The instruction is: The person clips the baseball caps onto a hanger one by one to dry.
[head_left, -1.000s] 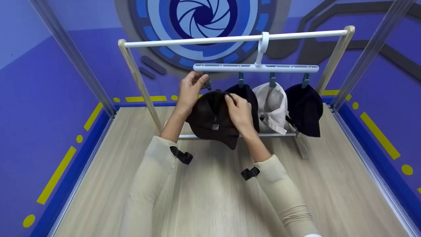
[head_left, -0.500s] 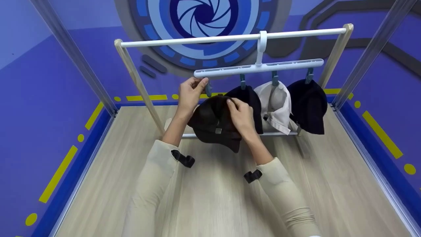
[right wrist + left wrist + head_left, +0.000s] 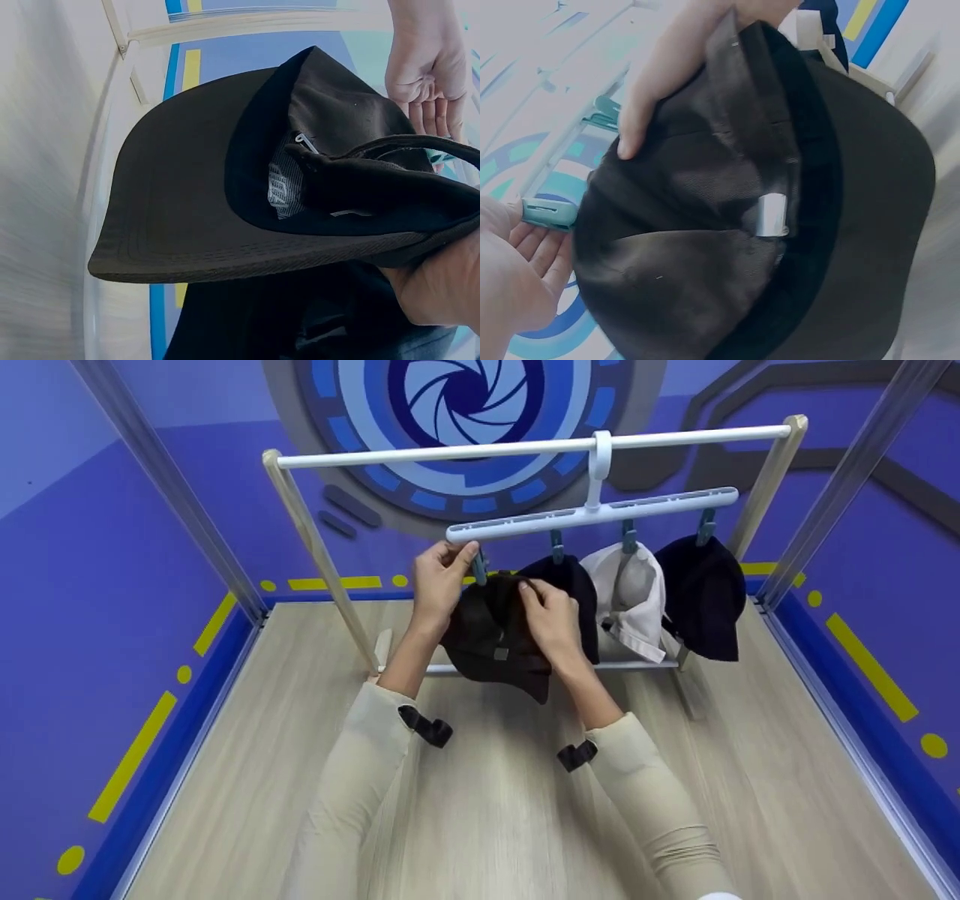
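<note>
My right hand [image 3: 553, 619] grips a dark brown baseball cap [image 3: 487, 630] by the edge of its crown, brim down. A small metal buckle [image 3: 772, 215] shows on its back strap in the left wrist view. My left hand [image 3: 435, 592] pinches a green clip [image 3: 480, 566] under the left end of the white hanger [image 3: 540, 523]. In the left wrist view the tip of this clip [image 3: 551, 213] is right at the cap's crown. The hanger slopes down toward the left.
Three more caps hang from clips to the right: a dark one [image 3: 583, 585] partly behind my right hand, a white one [image 3: 645, 607] and a black one [image 3: 705, 600]. The hanger hooks over a rack's white rail [image 3: 450, 453]. The rack stands on a wooden tabletop [image 3: 487, 795].
My left hand has drawn the clip and the hanger's left end downward, and the hanger's right end has risen. The clip is now closer to the brown cap, still in my right hand.
</note>
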Tool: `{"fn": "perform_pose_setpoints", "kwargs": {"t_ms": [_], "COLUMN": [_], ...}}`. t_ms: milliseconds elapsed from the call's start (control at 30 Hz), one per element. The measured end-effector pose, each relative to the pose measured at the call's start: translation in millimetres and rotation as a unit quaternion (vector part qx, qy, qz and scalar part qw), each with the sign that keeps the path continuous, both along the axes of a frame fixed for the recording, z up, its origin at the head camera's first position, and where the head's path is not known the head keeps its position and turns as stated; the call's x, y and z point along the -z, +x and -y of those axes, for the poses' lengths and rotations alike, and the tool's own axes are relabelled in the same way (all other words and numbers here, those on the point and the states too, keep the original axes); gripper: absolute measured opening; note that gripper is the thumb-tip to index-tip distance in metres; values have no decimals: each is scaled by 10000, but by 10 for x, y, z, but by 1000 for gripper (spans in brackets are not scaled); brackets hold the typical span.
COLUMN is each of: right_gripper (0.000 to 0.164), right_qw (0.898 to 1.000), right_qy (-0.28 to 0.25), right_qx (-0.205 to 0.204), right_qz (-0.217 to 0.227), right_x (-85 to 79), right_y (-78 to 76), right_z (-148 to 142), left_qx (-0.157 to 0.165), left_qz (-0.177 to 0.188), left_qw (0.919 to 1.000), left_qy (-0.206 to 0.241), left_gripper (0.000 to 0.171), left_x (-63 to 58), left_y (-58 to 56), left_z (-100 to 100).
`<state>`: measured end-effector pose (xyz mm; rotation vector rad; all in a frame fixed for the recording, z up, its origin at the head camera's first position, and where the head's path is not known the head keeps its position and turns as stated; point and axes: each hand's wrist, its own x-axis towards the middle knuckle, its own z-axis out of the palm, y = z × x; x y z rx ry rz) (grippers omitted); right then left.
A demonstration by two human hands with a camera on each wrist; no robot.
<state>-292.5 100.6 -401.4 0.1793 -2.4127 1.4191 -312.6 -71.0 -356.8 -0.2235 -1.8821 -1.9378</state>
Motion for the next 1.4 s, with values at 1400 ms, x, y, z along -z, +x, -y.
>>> {"fn": "perform_pose_setpoints", "kwargs": {"t_ms": [1400], "right_gripper": [28], "right_qw": [9974], "right_qy": [255], "right_qx": [-668], "right_qz": [-115], "right_x": [-36], "right_y": [113], "right_z": [-35], "left_qx": [626], "left_qz": [-4], "left_qw": [9965], "left_qy": [-548], "left_gripper": [37], "left_x": [115], "left_y": [138], "left_z": [71]}}
